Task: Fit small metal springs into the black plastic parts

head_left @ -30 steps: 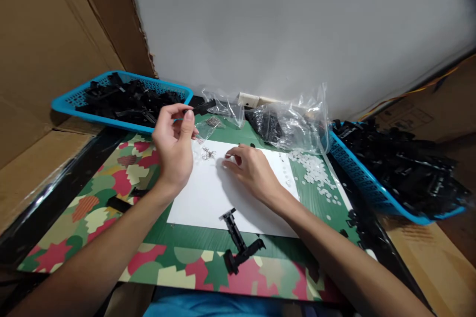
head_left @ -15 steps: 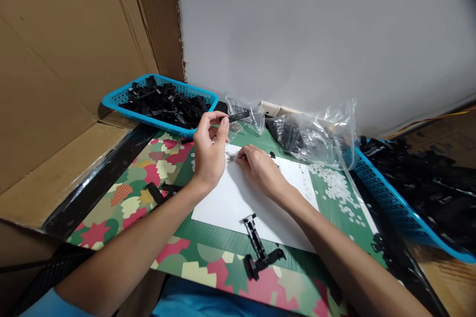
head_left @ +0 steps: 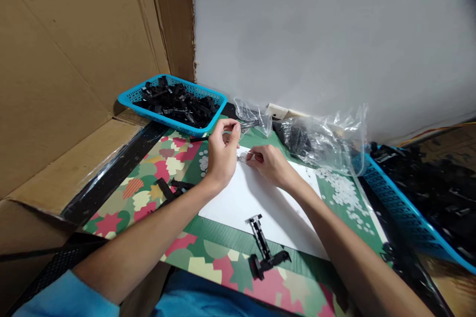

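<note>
My left hand [head_left: 224,151] is closed on a slim black plastic part [head_left: 249,124], which points right above the back edge of a white paper sheet [head_left: 226,203]. My right hand [head_left: 270,163] pinches just above the sheet, beside a little heap of small metal pieces [head_left: 241,158]. Whatever sits between its fingertips is too small to name. Nearer to me, a black plastic assembly [head_left: 262,245] with a round end lies across the sheet's front edge. More black parts [head_left: 173,189] lie left of my left forearm.
A blue basket [head_left: 169,123] of black parts stands at the back left, another blue basket [head_left: 401,203] at the right. Clear plastic bags [head_left: 327,138] lie along the back. White discs [head_left: 344,193] are scattered on the green mat. Cardboard [head_left: 89,34] walls the left side.
My right hand has lifted slightly from the small metal pieces, its fingers now pinched. My left hand still holds the black part. The whole view has shifted a little.
</note>
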{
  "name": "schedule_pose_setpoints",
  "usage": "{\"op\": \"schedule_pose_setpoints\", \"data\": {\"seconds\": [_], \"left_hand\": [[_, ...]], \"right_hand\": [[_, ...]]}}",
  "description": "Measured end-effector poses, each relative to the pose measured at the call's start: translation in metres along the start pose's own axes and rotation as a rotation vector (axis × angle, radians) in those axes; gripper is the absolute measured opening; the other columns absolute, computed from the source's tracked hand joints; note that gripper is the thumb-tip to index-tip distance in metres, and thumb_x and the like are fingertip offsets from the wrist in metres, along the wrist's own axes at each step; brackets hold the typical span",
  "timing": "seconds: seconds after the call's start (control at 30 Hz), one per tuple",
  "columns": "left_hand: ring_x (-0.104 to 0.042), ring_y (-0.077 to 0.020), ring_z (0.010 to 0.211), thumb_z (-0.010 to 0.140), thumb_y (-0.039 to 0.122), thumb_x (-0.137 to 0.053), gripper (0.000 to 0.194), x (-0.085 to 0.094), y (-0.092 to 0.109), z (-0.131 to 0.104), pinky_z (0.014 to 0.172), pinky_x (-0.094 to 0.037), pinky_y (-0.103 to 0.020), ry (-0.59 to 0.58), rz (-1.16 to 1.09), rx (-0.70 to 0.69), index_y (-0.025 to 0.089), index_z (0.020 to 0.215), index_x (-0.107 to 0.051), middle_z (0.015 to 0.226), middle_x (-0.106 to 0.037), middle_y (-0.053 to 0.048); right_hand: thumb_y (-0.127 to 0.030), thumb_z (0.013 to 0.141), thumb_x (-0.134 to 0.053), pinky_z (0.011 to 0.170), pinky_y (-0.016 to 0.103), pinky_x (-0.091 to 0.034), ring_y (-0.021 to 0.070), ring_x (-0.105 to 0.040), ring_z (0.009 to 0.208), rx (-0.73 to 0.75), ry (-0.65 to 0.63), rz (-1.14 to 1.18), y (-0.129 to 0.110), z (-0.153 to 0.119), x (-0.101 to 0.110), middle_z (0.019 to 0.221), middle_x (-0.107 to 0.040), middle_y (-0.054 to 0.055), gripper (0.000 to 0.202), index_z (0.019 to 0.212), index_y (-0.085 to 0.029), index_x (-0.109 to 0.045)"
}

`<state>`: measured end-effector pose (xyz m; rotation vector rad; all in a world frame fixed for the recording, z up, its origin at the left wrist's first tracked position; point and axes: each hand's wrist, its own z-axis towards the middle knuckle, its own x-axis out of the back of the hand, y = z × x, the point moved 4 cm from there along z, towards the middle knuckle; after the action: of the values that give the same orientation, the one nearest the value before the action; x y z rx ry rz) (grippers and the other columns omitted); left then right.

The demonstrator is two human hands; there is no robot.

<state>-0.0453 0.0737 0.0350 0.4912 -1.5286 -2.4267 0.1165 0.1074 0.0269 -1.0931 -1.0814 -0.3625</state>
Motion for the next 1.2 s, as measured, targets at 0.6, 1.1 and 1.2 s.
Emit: {"op": "schedule_pose_setpoints", "data": {"seconds": [0.6,1.1,1.2], "left_hand": [[-0.054,-0.0088,0.064,0.106,0.037,-0.061,0.017,-0.001,0.001,-0.001,0.058,-0.048,-0.023,-0.010,-0.035,0.038,0.020,0.104,-0.063,0.094,-0.062,-0.002],[-0.056,-0.0101,0.067,0.106,0.034,-0.061,0.015,-0.002,-0.007,-0.002,0.061,-0.050,-0.024,-0.015,0.005,0.039,0.019,0.105,-0.065,0.094,-0.063,-0.003],[-0.056,-0.0101,0.067,0.106,0.034,-0.061,0.015,-0.003,-0.009,-0.003,0.061,-0.049,-0.024,-0.022,0.015,0.043,0.020,0.105,-0.065,0.095,-0.063,-0.003]], "right_hand": [[-0.010,0.085,-0.069,0.068,0.029,-0.040,0.0167,-0.059,0.069,0.040,-0.060,-0.093,0.015,0.002,0.011,0.077,-0.071,0.005,0.014,0.084,-0.017,-0.080],[-0.018,0.084,-0.075,0.063,0.029,-0.038,0.0145,-0.054,0.062,0.035,-0.072,-0.077,0.026,0.006,0.019,0.069,-0.068,0.001,0.007,0.083,-0.018,-0.082],[-0.014,0.083,-0.072,0.064,0.029,-0.039,0.0149,-0.057,0.064,0.060,-0.117,-0.049,0.027,0.010,0.015,0.070,-0.070,0.001,0.010,0.082,-0.018,-0.081]]}}
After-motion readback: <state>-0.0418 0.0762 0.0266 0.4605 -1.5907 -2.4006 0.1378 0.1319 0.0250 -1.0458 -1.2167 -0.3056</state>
